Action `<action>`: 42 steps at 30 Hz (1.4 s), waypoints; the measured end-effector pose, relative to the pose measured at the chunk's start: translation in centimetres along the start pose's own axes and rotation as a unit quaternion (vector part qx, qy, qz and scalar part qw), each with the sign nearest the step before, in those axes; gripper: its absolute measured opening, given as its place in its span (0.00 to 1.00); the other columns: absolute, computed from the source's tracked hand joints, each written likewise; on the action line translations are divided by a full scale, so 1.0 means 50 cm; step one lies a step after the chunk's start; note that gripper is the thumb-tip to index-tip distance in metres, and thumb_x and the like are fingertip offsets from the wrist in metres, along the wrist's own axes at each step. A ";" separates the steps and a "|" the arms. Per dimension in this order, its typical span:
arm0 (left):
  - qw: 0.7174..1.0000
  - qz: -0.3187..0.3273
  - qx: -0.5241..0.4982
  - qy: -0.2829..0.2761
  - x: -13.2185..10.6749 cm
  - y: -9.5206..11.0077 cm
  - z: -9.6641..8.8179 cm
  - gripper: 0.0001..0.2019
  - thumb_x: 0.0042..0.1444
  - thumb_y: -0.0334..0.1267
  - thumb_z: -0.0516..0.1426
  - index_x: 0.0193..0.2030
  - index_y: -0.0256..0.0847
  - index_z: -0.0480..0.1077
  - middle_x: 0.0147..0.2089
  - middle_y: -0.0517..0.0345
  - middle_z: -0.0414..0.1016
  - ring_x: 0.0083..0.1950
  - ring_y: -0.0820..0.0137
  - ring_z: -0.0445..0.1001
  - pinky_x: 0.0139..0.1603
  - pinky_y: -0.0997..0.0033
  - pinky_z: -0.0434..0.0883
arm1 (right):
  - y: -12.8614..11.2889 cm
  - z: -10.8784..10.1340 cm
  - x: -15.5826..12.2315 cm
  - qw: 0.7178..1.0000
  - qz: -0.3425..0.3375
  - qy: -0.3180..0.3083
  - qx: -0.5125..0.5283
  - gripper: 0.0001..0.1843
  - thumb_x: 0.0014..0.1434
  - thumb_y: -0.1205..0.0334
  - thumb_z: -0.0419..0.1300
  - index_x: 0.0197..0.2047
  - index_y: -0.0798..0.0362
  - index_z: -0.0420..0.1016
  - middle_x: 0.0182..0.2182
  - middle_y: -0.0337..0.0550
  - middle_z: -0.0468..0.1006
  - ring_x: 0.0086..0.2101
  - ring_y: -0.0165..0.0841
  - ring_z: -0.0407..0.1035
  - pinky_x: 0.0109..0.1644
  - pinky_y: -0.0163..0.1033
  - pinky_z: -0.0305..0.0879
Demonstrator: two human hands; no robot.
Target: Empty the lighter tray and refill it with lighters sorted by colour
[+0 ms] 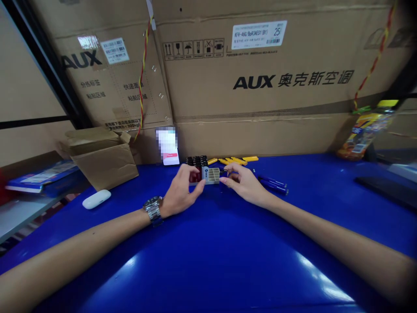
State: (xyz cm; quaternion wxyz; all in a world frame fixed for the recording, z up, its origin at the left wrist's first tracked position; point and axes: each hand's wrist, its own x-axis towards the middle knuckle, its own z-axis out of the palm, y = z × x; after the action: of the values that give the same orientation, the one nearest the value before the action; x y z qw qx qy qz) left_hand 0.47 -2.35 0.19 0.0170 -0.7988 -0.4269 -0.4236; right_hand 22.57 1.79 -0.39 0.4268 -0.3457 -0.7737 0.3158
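Note:
A small grid tray (214, 175) with beige compartments stands at the table's back middle. Its left part is filled with dark red marker-like sticks (194, 175) with black ends, standing upright. My left hand (182, 191), a metal watch on its wrist, is at the tray's left front; its thumb and forefinger are apart and curve around that corner. Whether it touches the tray, I cannot tell. At the tray's right end my right hand (243, 182) pinches a dark blue marker (223, 180) with a black end, roughly upright. Its fingers partly cover it.
Yellow markers (239, 160) lie behind the tray, blue ones (273, 184) to the right. A lit phone (168, 145) leans on large cardboard boxes (260, 100). On the left are an open carton (104, 158) and white case (97, 199); a bottle (366, 132) stands far right.

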 end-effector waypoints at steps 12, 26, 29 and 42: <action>0.970 -0.079 -0.147 -0.179 0.014 0.017 0.007 0.10 0.63 0.45 0.49 0.44 0.41 0.59 0.39 0.52 0.73 0.38 0.62 0.73 0.40 0.58 0.71 | -0.025 0.026 -0.014 0.990 -0.005 -0.060 0.128 0.12 0.57 0.59 0.59 0.44 0.54 0.74 0.38 0.48 0.78 0.34 0.34 0.75 0.42 0.46 0.73; 0.735 -0.328 -0.590 -0.066 0.022 0.049 0.024 0.23 0.58 0.56 0.50 0.28 0.36 0.65 0.22 0.62 0.59 0.23 0.77 0.56 0.24 0.75 0.63 | -0.019 0.020 -0.015 0.994 0.014 -0.103 0.018 0.08 0.56 0.65 0.54 0.37 0.55 0.74 0.27 0.42 0.76 0.29 0.32 0.73 0.37 0.40 0.69; 0.720 -0.353 -0.595 -0.057 0.023 0.044 0.022 0.24 0.60 0.53 0.49 0.20 0.37 0.62 0.18 0.61 0.59 0.19 0.77 0.56 0.21 0.75 0.61 | -0.015 0.020 -0.016 0.994 0.007 -0.111 -0.001 0.09 0.55 0.67 0.53 0.38 0.55 0.74 0.28 0.42 0.77 0.29 0.32 0.73 0.38 0.40 0.69; 0.688 -0.407 -0.579 -0.162 0.025 0.041 0.015 0.31 0.57 0.44 0.35 0.06 0.39 0.57 0.06 0.61 0.44 0.07 0.78 0.44 0.11 0.76 0.44 | -0.020 0.020 -0.019 0.990 -0.019 -0.131 -0.053 0.10 0.56 0.68 0.53 0.40 0.56 0.74 0.29 0.42 0.77 0.29 0.31 0.71 0.37 0.39 0.67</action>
State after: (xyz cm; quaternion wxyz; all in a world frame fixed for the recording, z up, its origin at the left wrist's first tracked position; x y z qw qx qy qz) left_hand 2.71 -2.53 1.25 -0.6922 -0.4539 -0.3767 -0.4159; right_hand 21.81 0.26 -0.43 0.3093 -0.3089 -0.8446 0.3092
